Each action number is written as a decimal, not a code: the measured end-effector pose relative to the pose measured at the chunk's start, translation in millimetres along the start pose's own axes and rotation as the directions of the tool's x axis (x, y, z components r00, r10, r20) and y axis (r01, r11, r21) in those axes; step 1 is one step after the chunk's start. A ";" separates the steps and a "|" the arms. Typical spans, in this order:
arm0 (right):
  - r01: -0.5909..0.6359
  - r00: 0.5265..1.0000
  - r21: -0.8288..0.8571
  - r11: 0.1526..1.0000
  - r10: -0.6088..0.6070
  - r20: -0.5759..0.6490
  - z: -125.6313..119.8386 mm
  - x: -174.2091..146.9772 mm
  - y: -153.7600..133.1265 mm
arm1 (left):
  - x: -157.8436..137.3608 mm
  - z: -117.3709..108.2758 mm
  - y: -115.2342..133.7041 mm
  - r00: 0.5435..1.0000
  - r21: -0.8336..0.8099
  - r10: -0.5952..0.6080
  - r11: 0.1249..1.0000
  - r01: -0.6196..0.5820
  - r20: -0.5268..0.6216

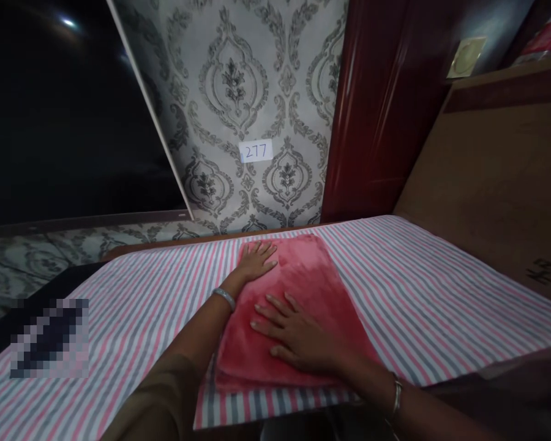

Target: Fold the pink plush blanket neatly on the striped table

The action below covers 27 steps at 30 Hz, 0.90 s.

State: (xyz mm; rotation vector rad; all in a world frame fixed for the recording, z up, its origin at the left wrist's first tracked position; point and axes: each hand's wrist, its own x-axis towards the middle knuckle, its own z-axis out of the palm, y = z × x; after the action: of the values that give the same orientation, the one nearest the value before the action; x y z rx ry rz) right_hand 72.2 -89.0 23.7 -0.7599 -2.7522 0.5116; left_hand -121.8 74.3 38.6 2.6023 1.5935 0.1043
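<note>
Nearest the camera, the right hand (298, 334) lies flat on the red towel (298, 312), fingers spread and pointing left across its near half; its grip is wide and holds nothing, only pressing down; a bangle (396, 398) sits on that wrist. The towel is folded into a long rectangle and lies in the middle of the striped cloth (441, 294) that covers the desk, its near edge close to the cloth's near hem. Further on, the left hand (256, 260) rests palm down on the towel's far left corner, likewise flat and open, gripping nothing; a bracelet (224, 297) circles that wrist. The step in hand looks like smoothing the folded towel flat; a further fold or a lift would call for the fingers to curl under an edge. Beyond stands patterned wallpaper (229, 79) bearing a small label (256, 151) reading 277.
</note>
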 end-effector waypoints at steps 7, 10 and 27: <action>-0.022 0.999 0.162 0.987 0.015 0.044 5.1 -15.8 -15.6 | 7.4 4.5 -6.8 0.999 0.020 -0.002 1.000 0.003 -0.038; -0.044 0.999 0.185 0.982 0.037 0.039 15.7 -25.3 -32.7 | 5.2 3.8 -3.2 0.999 0.051 -0.009 0.999 0.012 -0.046; -0.466 0.845 -0.218 0.857 0.359 -0.396 6.5 -85.2 -11.9 | -166.4 11.6 58.8 0.989 -0.004 -0.086 0.996 0.086 -0.122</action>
State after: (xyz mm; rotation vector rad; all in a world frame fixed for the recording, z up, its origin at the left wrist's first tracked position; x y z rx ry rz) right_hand 136.0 -145.6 10.9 -1.4000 -2.3567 0.0036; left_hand -144.1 -101.0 31.6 2.5688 1.7433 0.2616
